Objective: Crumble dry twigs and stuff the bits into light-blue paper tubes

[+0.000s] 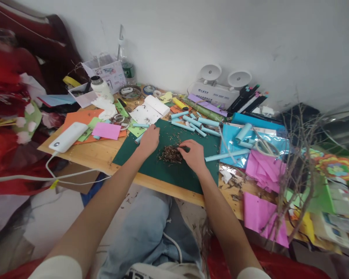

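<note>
Two bare hands are at work before us, above the dark green mat [154,167] on the wooden table [104,150]. Our right hand [194,155] is half curled, its thumb and fingertips brought near together at the right side of the pile of brown dry bits [170,154]. It touches this pile, it seems to us, but we cannot tell if some bits are pinched between the fingers. Our left hand [150,138] is bent inward, with its back toward us, just beside a short light-blue paper tube [139,138]; how far it is open, and whether it holds something, we cannot tell (the palm is hidden from our view). The pile lies about the middle of the mat, between both hands, with loose bits scattered around it. Beyond it, at the mat's far edge, several light-blue paper tubes [195,121] lie in a loose group.
</note>
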The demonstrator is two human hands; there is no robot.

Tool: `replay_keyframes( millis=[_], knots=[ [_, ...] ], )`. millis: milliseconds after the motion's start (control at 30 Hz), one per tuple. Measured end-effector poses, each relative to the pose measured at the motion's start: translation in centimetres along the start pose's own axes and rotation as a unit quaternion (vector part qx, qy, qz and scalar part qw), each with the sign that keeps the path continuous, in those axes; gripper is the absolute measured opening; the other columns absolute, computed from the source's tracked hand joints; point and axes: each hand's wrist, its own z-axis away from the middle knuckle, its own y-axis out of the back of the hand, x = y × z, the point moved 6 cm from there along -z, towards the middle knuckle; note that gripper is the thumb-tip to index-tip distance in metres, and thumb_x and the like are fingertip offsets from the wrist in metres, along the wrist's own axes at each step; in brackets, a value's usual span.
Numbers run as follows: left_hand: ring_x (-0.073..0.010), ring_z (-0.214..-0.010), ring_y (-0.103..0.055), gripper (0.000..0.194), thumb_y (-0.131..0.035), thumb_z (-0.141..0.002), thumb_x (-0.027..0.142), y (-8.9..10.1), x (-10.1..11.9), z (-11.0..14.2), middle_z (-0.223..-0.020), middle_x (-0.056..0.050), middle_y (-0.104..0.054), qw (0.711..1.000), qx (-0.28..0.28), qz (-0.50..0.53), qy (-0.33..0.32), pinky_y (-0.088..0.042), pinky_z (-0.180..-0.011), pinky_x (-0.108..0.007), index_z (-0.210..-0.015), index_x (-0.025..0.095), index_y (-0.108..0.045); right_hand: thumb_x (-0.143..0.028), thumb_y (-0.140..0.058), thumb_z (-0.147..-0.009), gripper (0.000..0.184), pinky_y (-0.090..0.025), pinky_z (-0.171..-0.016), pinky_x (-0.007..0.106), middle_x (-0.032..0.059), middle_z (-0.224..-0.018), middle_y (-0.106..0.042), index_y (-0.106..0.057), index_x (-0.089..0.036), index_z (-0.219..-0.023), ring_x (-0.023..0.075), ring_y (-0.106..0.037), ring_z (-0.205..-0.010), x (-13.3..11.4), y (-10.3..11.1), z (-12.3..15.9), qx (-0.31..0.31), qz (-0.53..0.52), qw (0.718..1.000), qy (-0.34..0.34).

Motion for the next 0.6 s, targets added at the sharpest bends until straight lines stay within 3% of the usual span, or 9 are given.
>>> replay_keyframes(
  millis=[133, 300, 400, 500, 600],
  knots=[
    [-0.0283, -0.095, -0.060, 0.023, -0.042, -0.088, 0.004, -1.0, 0.3, -1.4, -0.101, -0.019, -0.061, 0.999, -0.020, -0.038, -0.025, -0.049, -0.085, -0.039, -0.090, 0.010, -0.064, -0.025, -0.057, -0.086, 0.019, -0.053, -0.078, 0.034, 0.0080, -0.091, -0.073, -0.074, -0.018, -0.092, 0.0198, -0.066, -0.079, 1.4, 0.1, -0.3, 0.011, 0.018, 0.999, -0.039],
    [-0.0266, -0.093, -0.060, 0.031, -0.039, -0.081, -0.002, -1.9, 0.6, -2.2, -0.096, -0.017, -0.063, 0.995, -0.022, -0.068, -0.068, -0.049, -0.084, -0.037, -0.093, 0.012, -0.064, -0.020, -0.058, -0.083, 0.026, -0.052, -0.084, 0.040, 0.0120, -0.097, -0.074, -0.072, -0.015, -0.104, 0.0238, -0.068, -0.081, 2.5, -0.1, -2.8, -0.036, 0.118, 0.989, -0.086],
    [-0.0257, -0.089, -0.062, 0.025, -0.044, -0.085, 0.005, -2.2, 1.2, -2.6, -0.092, -0.014, -0.066, 0.997, -0.013, 0.011, -0.074, -0.050, -0.082, -0.036, -0.092, 0.014, -0.066, -0.020, -0.061, -0.083, 0.025, -0.051, -0.089, 0.043, 0.0155, -0.100, -0.073, -0.072, -0.013, -0.104, 0.0283, -0.068, -0.092, 2.1, -0.6, -5.1, -0.061, 0.164, 0.981, -0.085],
    [-0.0247, -0.091, -0.064, 0.022, -0.048, -0.088, 0.013, -2.2, 2.3, -2.8, -0.094, -0.011, -0.070, 0.989, 0.003, 0.125, -0.084, -0.050, -0.085, -0.036, -0.093, 0.016, -0.068, -0.031, -0.070, -0.081, 0.032, -0.050, -0.088, 0.043, 0.0198, -0.107, -0.070, -0.071, -0.013, -0.107, 0.0316, -0.066, -0.098, 1.5, -1.8, -6.7, -0.090, 0.186, 0.974, -0.095],
    [-0.0229, -0.089, -0.066, 0.026, -0.046, -0.087, 0.013, -1.9, 2.3, -2.8, -0.096, -0.009, -0.074, 0.981, 0.033, 0.186, -0.046, -0.051, -0.085, -0.035, -0.095, 0.017, -0.070, -0.042, -0.076, -0.076, 0.039, -0.051, -0.083, 0.042, 0.0214, -0.112, -0.066, -0.071, -0.015, -0.104, 0.0316, -0.066, -0.096, 0.7, -3.3, -7.1, -0.110, 0.197, 0.970, -0.091]
  ],
)
